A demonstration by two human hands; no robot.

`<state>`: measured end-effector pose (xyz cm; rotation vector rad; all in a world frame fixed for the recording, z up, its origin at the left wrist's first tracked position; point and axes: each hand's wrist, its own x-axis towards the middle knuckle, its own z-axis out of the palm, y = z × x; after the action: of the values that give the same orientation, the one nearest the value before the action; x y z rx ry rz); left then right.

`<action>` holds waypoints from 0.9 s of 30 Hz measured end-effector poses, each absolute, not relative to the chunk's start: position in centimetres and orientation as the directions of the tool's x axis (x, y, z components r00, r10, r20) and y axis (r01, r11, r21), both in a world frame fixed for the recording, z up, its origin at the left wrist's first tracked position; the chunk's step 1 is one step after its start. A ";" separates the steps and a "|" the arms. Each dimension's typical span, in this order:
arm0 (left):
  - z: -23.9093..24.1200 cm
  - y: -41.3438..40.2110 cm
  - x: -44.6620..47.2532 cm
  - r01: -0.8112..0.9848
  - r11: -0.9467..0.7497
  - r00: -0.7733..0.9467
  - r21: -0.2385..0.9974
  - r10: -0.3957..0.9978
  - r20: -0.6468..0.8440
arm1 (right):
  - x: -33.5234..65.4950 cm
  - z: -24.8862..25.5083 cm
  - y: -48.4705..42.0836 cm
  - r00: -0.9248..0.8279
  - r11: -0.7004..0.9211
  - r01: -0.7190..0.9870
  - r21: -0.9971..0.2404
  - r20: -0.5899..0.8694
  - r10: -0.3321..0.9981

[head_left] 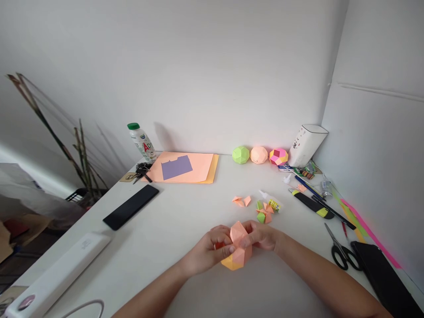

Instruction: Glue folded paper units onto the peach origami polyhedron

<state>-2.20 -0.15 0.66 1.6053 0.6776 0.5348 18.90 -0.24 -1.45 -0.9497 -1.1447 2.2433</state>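
Between both hands is a faceted paper model, peach with a yellow-orange part at its lower side. My left hand grips its left side, thumb pressed across the front. My right hand pinches the upper right part, its thumb on a peach face. Part of the model is hidden behind the fingers. Just beyond the right hand lie folded green and peach paper pieces. More small peach pieces rest to their left. A small glue bottle with a white nozzle lies behind them.
Along the wall stand a green paper ball, a peach ball and a multicoloured ball. At right are a cutter knife, scissors and a black case. Paper sheets, a black phone and a white device lie left.
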 end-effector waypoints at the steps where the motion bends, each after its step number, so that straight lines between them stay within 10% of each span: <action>1: 0.8 -0.1 -2.3 0.109 -0.058 0.737 0.992 0.675 -0.041 | 18.9 -1.4 -0.3 -0.661 -0.556 -0.082 -0.827 -0.373 0.652; 27: 0.9 0.0 -2.7 0.019 0.218 0.772 0.976 0.617 -0.153 | 17.5 0.6 -1.4 -0.656 -0.528 -0.087 -0.845 -0.351 0.668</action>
<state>-2.65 0.01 0.92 1.3003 0.5917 0.4483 17.50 -1.41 0.58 -0.9392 -1.1667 2.2078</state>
